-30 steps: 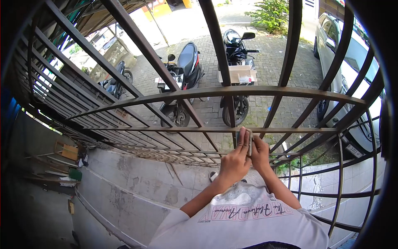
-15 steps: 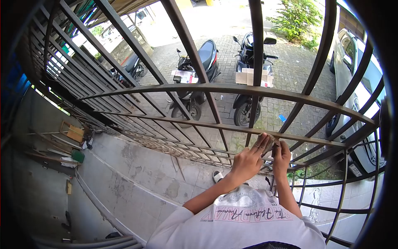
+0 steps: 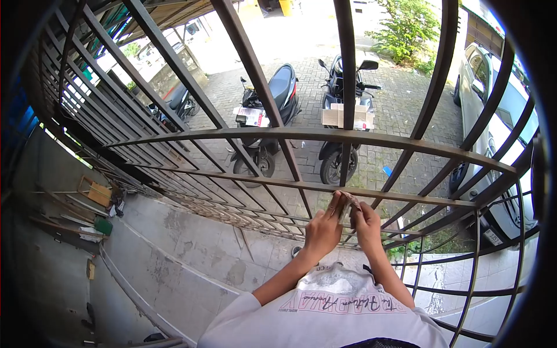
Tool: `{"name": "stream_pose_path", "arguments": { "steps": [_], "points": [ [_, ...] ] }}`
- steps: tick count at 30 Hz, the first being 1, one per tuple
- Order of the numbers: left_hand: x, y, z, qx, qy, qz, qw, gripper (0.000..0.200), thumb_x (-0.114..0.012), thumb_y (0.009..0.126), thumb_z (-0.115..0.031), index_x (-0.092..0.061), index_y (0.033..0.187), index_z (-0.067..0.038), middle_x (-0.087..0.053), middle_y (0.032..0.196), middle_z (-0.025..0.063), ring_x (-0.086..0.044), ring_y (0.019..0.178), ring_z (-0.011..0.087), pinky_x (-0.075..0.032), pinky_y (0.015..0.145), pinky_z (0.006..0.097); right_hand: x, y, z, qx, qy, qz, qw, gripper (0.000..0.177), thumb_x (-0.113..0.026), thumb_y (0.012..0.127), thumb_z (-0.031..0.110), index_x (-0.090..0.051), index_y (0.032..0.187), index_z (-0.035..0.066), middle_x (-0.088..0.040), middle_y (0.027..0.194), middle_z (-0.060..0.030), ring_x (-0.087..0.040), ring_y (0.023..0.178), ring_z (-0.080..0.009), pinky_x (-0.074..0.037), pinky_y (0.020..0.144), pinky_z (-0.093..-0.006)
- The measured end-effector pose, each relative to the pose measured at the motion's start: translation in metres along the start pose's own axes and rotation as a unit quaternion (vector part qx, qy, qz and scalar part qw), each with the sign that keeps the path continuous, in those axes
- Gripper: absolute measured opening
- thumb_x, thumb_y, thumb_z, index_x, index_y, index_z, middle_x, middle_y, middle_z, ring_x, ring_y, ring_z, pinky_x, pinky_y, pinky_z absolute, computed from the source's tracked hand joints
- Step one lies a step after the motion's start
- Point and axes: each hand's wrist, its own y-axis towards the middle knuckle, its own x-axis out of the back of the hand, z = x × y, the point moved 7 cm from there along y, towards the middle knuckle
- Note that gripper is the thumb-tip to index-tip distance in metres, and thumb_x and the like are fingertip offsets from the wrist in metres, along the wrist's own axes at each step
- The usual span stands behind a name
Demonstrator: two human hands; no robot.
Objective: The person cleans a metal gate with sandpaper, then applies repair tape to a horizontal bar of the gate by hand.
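Observation:
Both hands are together at the lower rail of a dark brown metal gate. My left hand has its fingers pressed together on a thin, folded grey-brown piece, which looks like worn cloth or sandpaper. My right hand pinches the same piece from the right side, thumb and fingers closed. The piece lies against the rail close to an upright bar, and the fingers partly hide it. Above the hands runs a wider curved rail.
Beyond the bars stand motorbikes and a parked car on grey paving. To the left, wood scraps lean by a wall. Another barred section curves close by my right arm.
Both hands have moved left along the lower rail with the folded piece, from right of the upright bar to beside it. The view has shifted slightly.

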Motion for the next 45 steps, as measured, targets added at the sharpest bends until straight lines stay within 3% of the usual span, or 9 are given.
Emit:
{"name": "stream_pose_path", "arguments": {
  "steps": [2, 4, 22, 25, 32, 34, 36, 39, 45],
  "points": [
    [0.0, -0.001, -0.001, 0.02, -0.058, -0.046, 0.997, 0.084, -0.064, 0.082, -0.01, -0.031, 0.16, -0.004, -0.031, 0.163, 0.0194, -0.068, 0.083, 0.0354, -0.058, 0.07, 0.0449, -0.012, -0.004, 0.017, -0.083, 0.11, 0.011, 0.99, 0.015, -0.054, 0.102, 0.009, -0.065, 0.102, -0.002, -0.056, 0.074, 0.0029, -0.046, 0.063, -0.0071, -0.038, 0.056, -0.026],
    [-0.005, 0.008, -0.024, -0.025, -0.074, -0.03, 0.996, 0.085, -0.065, 0.082, -0.011, -0.033, 0.16, -0.013, -0.029, 0.167, 0.0091, -0.067, 0.085, 0.0368, -0.058, 0.07, 0.0446, 0.015, 0.002, 0.015, 0.039, 0.086, -0.118, 0.989, 0.018, -0.051, 0.102, 0.006, -0.067, 0.105, -0.001, -0.055, 0.074, 0.0035, -0.045, 0.062, -0.0056, -0.037, 0.056, -0.0253],
    [0.014, -0.005, 0.045, 0.05, 0.066, -0.08, 0.993, 0.079, -0.067, 0.079, -0.009, -0.046, 0.154, -0.016, -0.042, 0.161, 0.0013, -0.065, 0.077, 0.0285, -0.057, 0.067, 0.0392, -0.03, 0.009, 0.022, -0.045, 0.042, 0.106, 0.992, 0.022, -0.058, 0.104, 0.016, -0.068, 0.1, -0.003, -0.054, 0.07, 0.0032, -0.046, 0.064, -0.0054, -0.039, 0.057, -0.0248],
    [0.003, 0.002, 0.024, 0.026, -0.131, -0.099, 0.986, 0.079, -0.069, 0.079, -0.011, -0.045, 0.155, -0.014, -0.038, 0.163, 0.0027, -0.064, 0.078, 0.0302, -0.057, 0.07, 0.0411, -0.026, 0.004, 0.026, -0.049, 0.101, 0.048, 0.993, 0.023, -0.057, 0.105, 0.017, -0.068, 0.099, -0.002, -0.054, 0.07, 0.0039, -0.046, 0.063, -0.0052, -0.039, 0.056, -0.0247],
    [0.017, -0.003, 0.041, 0.015, 0.046, -0.094, 0.994, 0.081, -0.069, 0.082, -0.012, -0.041, 0.157, -0.018, -0.033, 0.166, 0.0029, -0.063, 0.076, 0.0315, -0.055, 0.067, 0.0451, -0.024, 0.011, 0.03, -0.037, -0.002, 0.112, 0.993, 0.023, -0.056, 0.103, 0.016, -0.068, 0.096, -0.002, -0.054, 0.066, 0.0022, -0.047, 0.062, -0.0059, -0.039, 0.055, -0.0275],
    [0.028, -0.006, 0.053, 0.067, 0.035, -0.104, 0.992, 0.083, -0.069, 0.083, -0.012, -0.037, 0.159, -0.02, -0.052, 0.152, 0.0089, -0.063, 0.075, 0.0337, -0.054, 0.066, 0.0461, -0.056, 0.002, 0.041, -0.064, 0.058, 0.118, 0.989, 0.026, -0.06, 0.103, 0.019, -0.064, 0.094, -0.006, -0.056, 0.066, 0.0008, -0.048, 0.063, -0.0066, -0.04, 0.056, -0.0285],
    [0.009, -0.003, 0.046, 0.067, -0.167, -0.15, 0.972, 0.095, -0.071, 0.081, -0.014, -0.023, 0.163, -0.013, -0.07, 0.098, 0.021, -0.065, 0.076, 0.0377, -0.054, 0.068, 0.0489, -0.047, 0.001, 0.041, 0.009, 0.035, 0.072, 0.997, 0.029, -0.059, 0.106, 0.021, -0.064, 0.087, 0.0, -0.051, 0.066, 0.0047, -0.045, 0.06, -0.0051, -0.036, 0.054, -0.0245],
    [0.014, 0.011, 0.01, -0.039, -0.009, -0.073, 0.997, 0.084, -0.073, 0.08, -0.014, -0.039, 0.156, -0.006, -0.048, 0.153, 0.0186, -0.066, 0.086, 0.0354, -0.056, 0.073, 0.0461, -0.001, 0.004, 0.038, -0.038, 0.043, 0.033, 0.998, 0.029, -0.056, 0.106, 0.019, -0.065, 0.085, 0.001, -0.053, 0.064, 0.0032, -0.045, 0.058, -0.003, -0.035, 0.051, -0.0243],
    [0.025, -0.004, 0.058, 0.065, 0.032, -0.129, 0.989, 0.082, -0.068, 0.085, -0.017, -0.034, 0.159, -0.009, -0.045, 0.155, 0.0168, -0.065, 0.074, 0.034, -0.053, 0.067, 0.0451, -0.067, -0.001, 0.041, -0.037, 0.024, 0.153, 0.987, 0.031, -0.06, 0.104, 0.023, -0.062, 0.086, -0.002, -0.053, 0.065, 0.0022, -0.047, 0.06, -0.0062, -0.038, 0.055, -0.0267]
  ]
}}
